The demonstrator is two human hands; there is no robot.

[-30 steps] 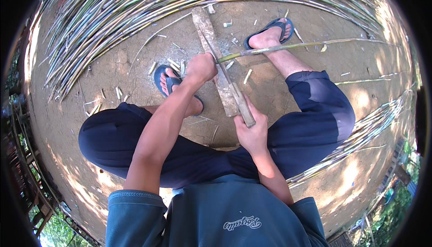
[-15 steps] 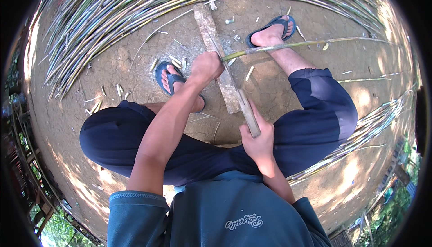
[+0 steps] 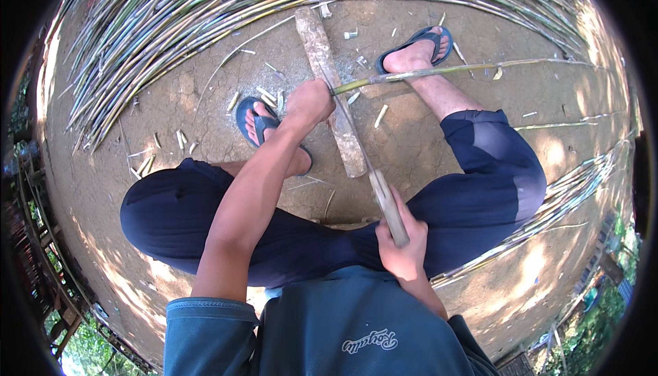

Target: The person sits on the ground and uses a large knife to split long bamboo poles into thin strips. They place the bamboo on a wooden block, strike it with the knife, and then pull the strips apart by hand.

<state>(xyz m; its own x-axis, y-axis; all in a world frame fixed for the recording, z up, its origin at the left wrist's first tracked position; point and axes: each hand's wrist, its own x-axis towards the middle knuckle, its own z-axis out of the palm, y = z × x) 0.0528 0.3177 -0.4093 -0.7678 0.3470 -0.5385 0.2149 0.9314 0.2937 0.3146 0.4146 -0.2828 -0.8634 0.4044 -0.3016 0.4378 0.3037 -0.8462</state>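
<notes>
My left hand (image 3: 310, 104) is closed around the end of a thin green-yellow bamboo pole (image 3: 404, 75), which runs off to the right. That end rests over a rough wooden plank (image 3: 349, 153) on the ground. Lower down, my right hand (image 3: 406, 244) grips the pale wooden handle of a hand saw (image 3: 386, 201). Its narrow blade slants up and away to the pole, just right of my left fist. How deep the blade sits in the bamboo is hidden.
Many long bamboo poles (image 3: 226, 37) lie across the far side, and a smaller bundle (image 3: 576, 180) lies at the right. Short cut pieces (image 3: 381, 115) and pale dust are scattered about the plank. My sandalled feet (image 3: 264, 121) flank it.
My right hand has drawn the saw back toward my body and slightly right. My left hand and the bamboo pole have barely shifted.
</notes>
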